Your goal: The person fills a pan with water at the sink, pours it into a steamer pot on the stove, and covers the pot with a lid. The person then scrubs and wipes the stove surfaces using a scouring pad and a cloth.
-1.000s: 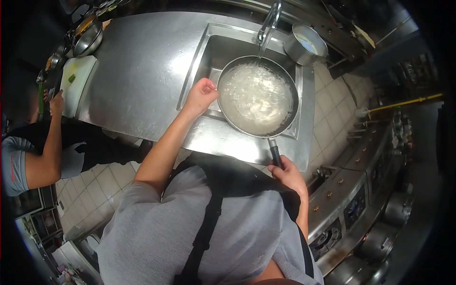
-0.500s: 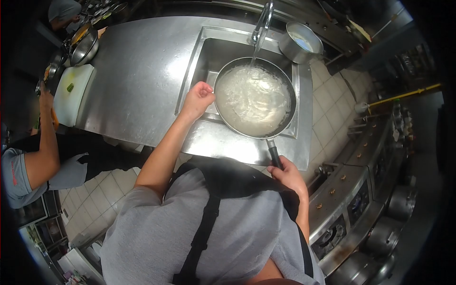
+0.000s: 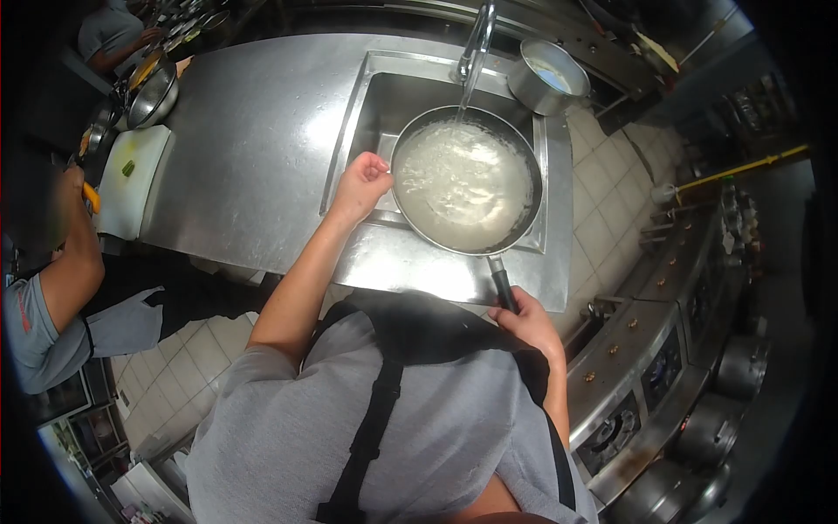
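My right hand (image 3: 528, 321) grips the black handle (image 3: 502, 285) of a wide frying pan (image 3: 406, 212), which rests over the sink (image 3: 377, 105). Cloudy, rippling water (image 3: 467, 188) covers the pan's bottom, and a stream from the faucet (image 3: 476, 54) pours in near its far rim. My left hand (image 3: 362, 186) is closed beside the pan's left rim, fingers curled in and thumb against them. Whatever it holds, if anything, is hidden; I cannot tell whether it touches the rim.
A metal pot (image 3: 548, 80) stands right of the faucet. At left, a co-worker's hand (image 3: 78, 185) is near an orange-handled tool (image 3: 92, 197) and a white cutting board (image 3: 131, 196) with a green piece on it. Metal bowls (image 3: 154, 96) stand behind; stoves (image 3: 624, 424) line the right.
Water keeps running into the pan and its surface ripples differently. My hands hardly move. The co-worker's arm at left has shifted slightly, and the orange handle shows more clearly.
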`<state>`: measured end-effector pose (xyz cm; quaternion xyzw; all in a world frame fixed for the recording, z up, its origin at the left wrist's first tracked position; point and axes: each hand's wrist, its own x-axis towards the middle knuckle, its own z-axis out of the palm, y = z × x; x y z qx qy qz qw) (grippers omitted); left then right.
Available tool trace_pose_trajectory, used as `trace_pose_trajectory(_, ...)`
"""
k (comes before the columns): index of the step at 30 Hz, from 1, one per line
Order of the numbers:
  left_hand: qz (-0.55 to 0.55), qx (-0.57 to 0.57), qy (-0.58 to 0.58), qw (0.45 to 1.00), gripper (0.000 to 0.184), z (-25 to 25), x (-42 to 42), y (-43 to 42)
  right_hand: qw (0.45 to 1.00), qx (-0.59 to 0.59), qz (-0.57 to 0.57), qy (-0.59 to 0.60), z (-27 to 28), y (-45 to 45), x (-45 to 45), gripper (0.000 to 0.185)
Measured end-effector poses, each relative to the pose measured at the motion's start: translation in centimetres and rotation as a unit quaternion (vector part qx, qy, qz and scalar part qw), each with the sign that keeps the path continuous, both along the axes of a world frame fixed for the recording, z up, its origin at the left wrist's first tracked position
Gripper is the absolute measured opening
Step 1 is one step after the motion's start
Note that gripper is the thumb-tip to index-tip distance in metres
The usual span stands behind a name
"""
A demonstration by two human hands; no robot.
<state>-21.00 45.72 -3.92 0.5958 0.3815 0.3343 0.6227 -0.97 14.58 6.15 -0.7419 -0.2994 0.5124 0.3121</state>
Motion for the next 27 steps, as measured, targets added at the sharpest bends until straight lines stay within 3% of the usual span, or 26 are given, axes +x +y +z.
trace_pose_trajectory(27,0.012,0.028,0.027,0.999,0.016,0.34,0.07,-0.34,0.999,-0.029,0.01,-0.042,0.55,0.12,0.08,0.029)
